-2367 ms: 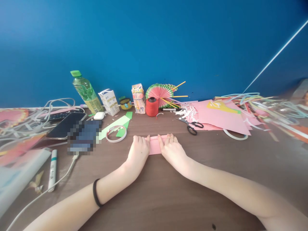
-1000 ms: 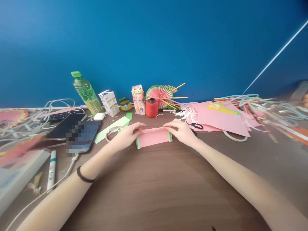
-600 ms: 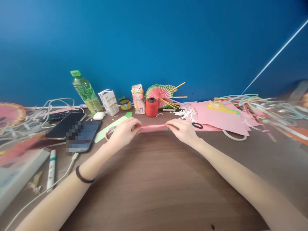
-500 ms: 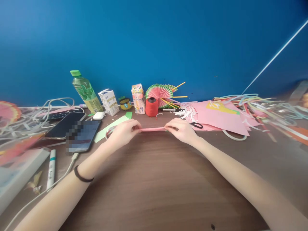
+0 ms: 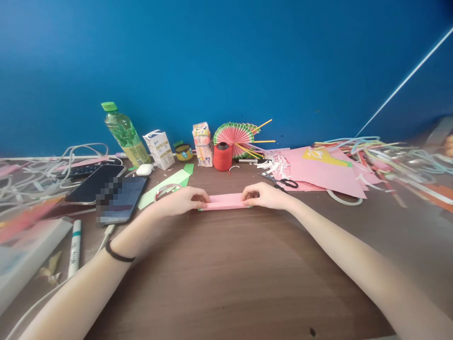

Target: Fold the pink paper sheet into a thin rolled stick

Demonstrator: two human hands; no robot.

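A folded strip of pink paper (image 5: 226, 201) with a little green at its ends lies low over the brown table (image 5: 226, 269), stretched sideways between my hands. My left hand (image 5: 187, 199) pinches its left end between thumb and fingers. At the right end, my right hand (image 5: 262, 194) grips it the same way. Behind the right hand, black-handled scissors (image 5: 288, 182) show partly. Beyond the left hand lie pieces of light green paper (image 5: 164, 188) and a ring-shaped tape roll (image 5: 166, 190), which my hand partly covers.
Along the blue wall stand a green bottle (image 5: 125, 134), a white carton (image 5: 159, 150), a small patterned carton (image 5: 203, 144), a red thread spool (image 5: 222, 157) and a pleated paper fan (image 5: 235, 134). Phones (image 5: 122, 200) and cables are at left; pink sheets (image 5: 318, 172) at right.
The pink paper has come nearer and tilted, so a wider face of it shows instead of a thin edge. Both hands moved slightly toward me, and the scissors are more visible.
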